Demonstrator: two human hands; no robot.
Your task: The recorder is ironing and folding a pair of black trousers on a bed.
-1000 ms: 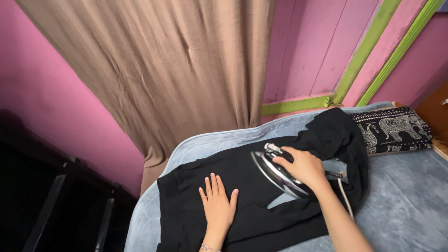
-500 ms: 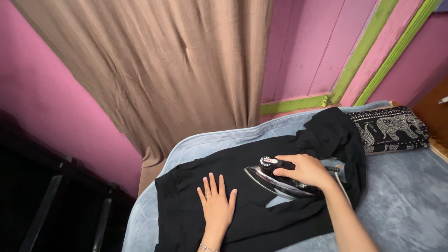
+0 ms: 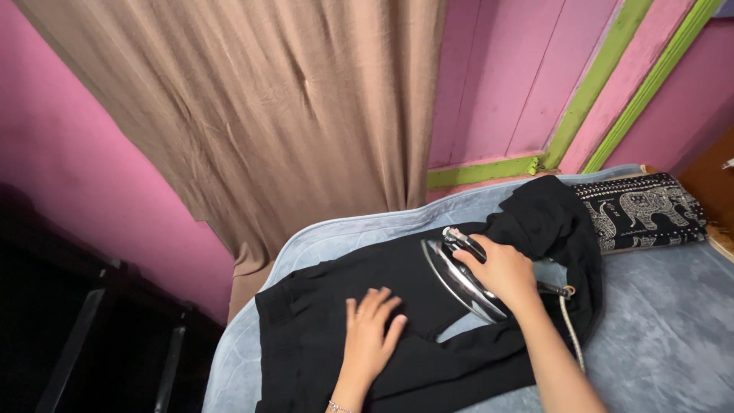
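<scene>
A black garment (image 3: pixel 321 321) lies spread on a grey-blue padded surface (image 3: pixel 673 336). My right hand (image 3: pixel 501 271) grips the black handle of a chrome iron (image 3: pixel 455 271), which rests on the garment's upper middle with its tip pointing away from me. The iron's pale cord (image 3: pixel 572 325) trails back along my forearm. My left hand (image 3: pixel 371 336) presses flat on the black cloth just left of the iron, fingers together and angled to the right.
A folded black cloth with a white elephant pattern (image 3: pixel 646 210) lies at the far right of the padded surface. A tan curtain (image 3: pixel 283 115) hangs behind, against pink walls with green trim (image 3: pixel 489 172). Dark furniture (image 3: pixel 92 329) stands to the left.
The iron has slid away from me and to the right, back up the garment. My left hand has turned, its fingers now closed together and pointing right.
</scene>
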